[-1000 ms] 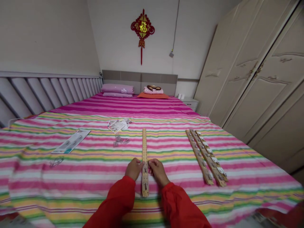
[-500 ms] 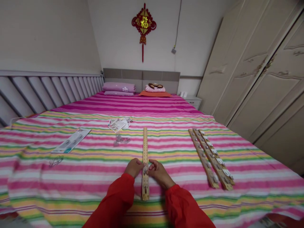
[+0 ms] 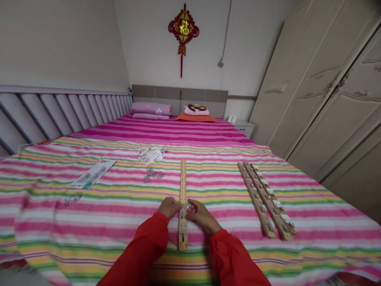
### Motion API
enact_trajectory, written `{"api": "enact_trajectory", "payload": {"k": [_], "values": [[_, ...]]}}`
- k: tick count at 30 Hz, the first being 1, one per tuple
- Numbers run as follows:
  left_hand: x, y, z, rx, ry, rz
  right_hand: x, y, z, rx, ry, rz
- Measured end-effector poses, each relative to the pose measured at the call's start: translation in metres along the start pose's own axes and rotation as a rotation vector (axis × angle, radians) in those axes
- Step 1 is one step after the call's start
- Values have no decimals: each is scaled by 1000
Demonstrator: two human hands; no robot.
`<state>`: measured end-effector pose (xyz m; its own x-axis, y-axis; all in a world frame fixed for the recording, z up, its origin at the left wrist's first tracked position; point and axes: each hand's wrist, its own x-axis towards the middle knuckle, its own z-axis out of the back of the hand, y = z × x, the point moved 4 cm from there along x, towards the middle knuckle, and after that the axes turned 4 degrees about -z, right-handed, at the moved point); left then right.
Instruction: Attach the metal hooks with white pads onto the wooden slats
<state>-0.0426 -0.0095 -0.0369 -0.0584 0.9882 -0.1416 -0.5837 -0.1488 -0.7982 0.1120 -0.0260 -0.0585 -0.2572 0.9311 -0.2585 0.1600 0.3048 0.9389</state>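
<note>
A narrow wooden strip (image 3: 183,180) with rows of small holes lies lengthwise before me on the striped cloth. Near its closer end sits a clear plate with a metal hook (image 3: 182,214). My left hand (image 3: 169,207) pinches the plate's left edge, fingers closed. From the other side my right hand (image 3: 201,215) has its thumb and curled fingers at the plate's right edge; its grip is partly hidden. A second metal hook (image 3: 183,237) is fixed on the strip nearer to me.
To the right lie wooden strips with hooks (image 3: 256,198), one bearing white pieces (image 3: 278,204). On the left are a packaged hook card (image 3: 93,174) and thin wire loops (image 3: 73,198). Small clear pieces (image 3: 153,174) and a pile of packets (image 3: 152,154) lie beyond my left hand.
The view has shifted slightly. Both hands stay at the same plate on the strip, with hardly any finger movement.
</note>
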Motion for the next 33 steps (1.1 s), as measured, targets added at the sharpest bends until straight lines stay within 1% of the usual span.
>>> {"api": "enact_trajectory", "payload": {"k": [3,7,9,15,20,28,33], "values": [[0,-3,2,36,20,12,0,0,-1,-24,2,17],[1,-6,2,73,39,37,2,-1,-2,-84,-61,35],[2,-6,2,98,44,45,2,-1,-4,-94,-71,35],[3,-6,2,162,32,31,3,0,-8,-146,-107,54],[0,-12,5,223,21,33,5,0,-9,-203,-146,67],[2,-22,6,314,28,24,5,1,-11,-183,-162,62],[2,-24,6,324,47,12,4,4,-14,-158,-134,48]]}}
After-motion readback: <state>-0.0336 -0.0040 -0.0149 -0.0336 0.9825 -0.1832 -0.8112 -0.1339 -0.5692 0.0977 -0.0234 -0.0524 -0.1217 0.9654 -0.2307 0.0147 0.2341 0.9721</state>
